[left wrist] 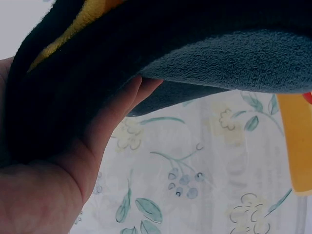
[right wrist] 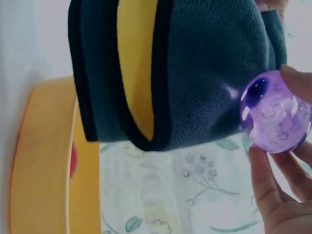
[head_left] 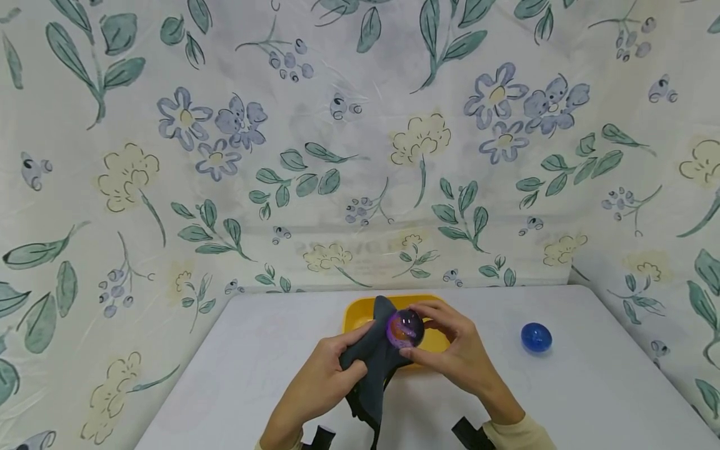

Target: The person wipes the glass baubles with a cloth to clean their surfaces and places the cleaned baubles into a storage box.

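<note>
In the head view my left hand [head_left: 317, 384] grips a folded dark grey cloth [head_left: 368, 378] with black edging. Its yellow underside shows in both wrist views. A clear purple ball [head_left: 405, 329] sits between the fingertips and thumb of my right hand [head_left: 464, 347], against or very near the cloth. In the right wrist view the ball [right wrist: 275, 117] is lit through, with pale swirls inside, beside the cloth [right wrist: 209, 73]. Both hands are above a yellow tray [head_left: 355, 307], partly hidden by them and the cloth.
A blue ball [head_left: 536, 337] lies on the white table [head_left: 225, 375], right of the tray. Part of something red [right wrist: 73, 161] shows inside the tray in the right wrist view. Behind the table hangs a flower-patterned sheet [head_left: 360, 187].
</note>
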Action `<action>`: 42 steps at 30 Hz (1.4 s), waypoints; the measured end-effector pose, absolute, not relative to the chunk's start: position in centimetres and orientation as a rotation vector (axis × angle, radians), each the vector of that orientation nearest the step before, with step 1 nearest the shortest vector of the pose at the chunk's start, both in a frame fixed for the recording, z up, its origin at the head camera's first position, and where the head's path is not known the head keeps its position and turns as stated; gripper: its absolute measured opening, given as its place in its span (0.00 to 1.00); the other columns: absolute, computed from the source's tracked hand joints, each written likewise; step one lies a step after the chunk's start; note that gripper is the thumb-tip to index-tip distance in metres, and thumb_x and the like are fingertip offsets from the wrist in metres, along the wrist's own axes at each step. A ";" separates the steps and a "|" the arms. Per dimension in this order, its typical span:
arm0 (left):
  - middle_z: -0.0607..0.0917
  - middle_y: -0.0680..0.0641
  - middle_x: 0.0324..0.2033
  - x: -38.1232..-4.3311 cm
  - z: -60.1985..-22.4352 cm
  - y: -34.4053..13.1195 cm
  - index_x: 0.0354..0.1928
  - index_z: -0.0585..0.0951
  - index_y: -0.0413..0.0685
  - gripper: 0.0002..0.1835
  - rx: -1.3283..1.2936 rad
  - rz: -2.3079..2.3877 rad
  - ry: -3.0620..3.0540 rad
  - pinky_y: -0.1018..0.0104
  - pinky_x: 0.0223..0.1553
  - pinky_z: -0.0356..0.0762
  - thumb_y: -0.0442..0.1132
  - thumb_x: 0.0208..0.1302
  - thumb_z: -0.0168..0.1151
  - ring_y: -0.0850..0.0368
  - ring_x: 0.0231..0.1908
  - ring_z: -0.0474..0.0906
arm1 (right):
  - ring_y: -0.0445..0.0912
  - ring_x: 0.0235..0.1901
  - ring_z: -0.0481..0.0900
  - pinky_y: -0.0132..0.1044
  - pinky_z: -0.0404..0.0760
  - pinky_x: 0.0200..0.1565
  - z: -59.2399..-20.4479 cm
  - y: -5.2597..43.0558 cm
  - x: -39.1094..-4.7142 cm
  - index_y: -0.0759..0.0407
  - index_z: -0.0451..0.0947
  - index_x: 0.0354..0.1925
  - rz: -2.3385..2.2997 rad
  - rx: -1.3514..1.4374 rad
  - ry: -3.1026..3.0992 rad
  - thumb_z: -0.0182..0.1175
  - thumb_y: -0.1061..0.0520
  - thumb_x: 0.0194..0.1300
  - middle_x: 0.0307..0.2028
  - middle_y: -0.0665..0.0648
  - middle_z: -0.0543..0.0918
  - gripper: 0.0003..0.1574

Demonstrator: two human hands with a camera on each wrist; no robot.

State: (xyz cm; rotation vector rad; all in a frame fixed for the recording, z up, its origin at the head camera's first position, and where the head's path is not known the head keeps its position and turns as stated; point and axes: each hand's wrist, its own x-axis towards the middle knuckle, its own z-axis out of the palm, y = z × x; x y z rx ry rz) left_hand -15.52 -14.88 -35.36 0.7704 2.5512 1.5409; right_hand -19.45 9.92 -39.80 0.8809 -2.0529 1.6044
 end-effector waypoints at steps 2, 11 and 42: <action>0.74 0.35 0.71 -15.4 -35.3 -14.8 0.74 0.70 0.40 0.32 0.775 1.533 2.561 0.75 0.42 0.83 0.29 0.67 0.54 0.51 0.50 0.81 | 0.41 0.52 0.83 0.29 0.83 0.57 -39.8 10.1 -19.5 0.57 0.81 0.61 1.624 0.868 -2.064 0.79 0.65 0.51 0.55 0.56 0.83 0.38; 0.76 0.36 0.70 -14.9 -35.0 -14.5 0.75 0.71 0.44 0.32 0.790 1.590 2.524 0.66 0.49 0.87 0.28 0.67 0.53 0.50 0.53 0.84 | 0.46 0.56 0.83 0.42 0.86 0.55 -39.9 10.4 -19.7 0.56 0.80 0.61 1.668 0.852 -2.151 0.77 0.63 0.53 0.55 0.57 0.82 0.36; 0.83 0.44 0.64 -15.1 -35.6 -14.5 0.74 0.73 0.51 0.35 0.936 1.474 2.690 0.70 0.43 0.83 0.25 0.64 0.53 0.57 0.44 0.81 | 0.45 0.49 0.88 0.38 0.88 0.50 -40.1 8.6 -18.4 0.51 0.85 0.56 1.756 1.056 -2.257 0.77 0.57 0.54 0.57 0.57 0.83 0.29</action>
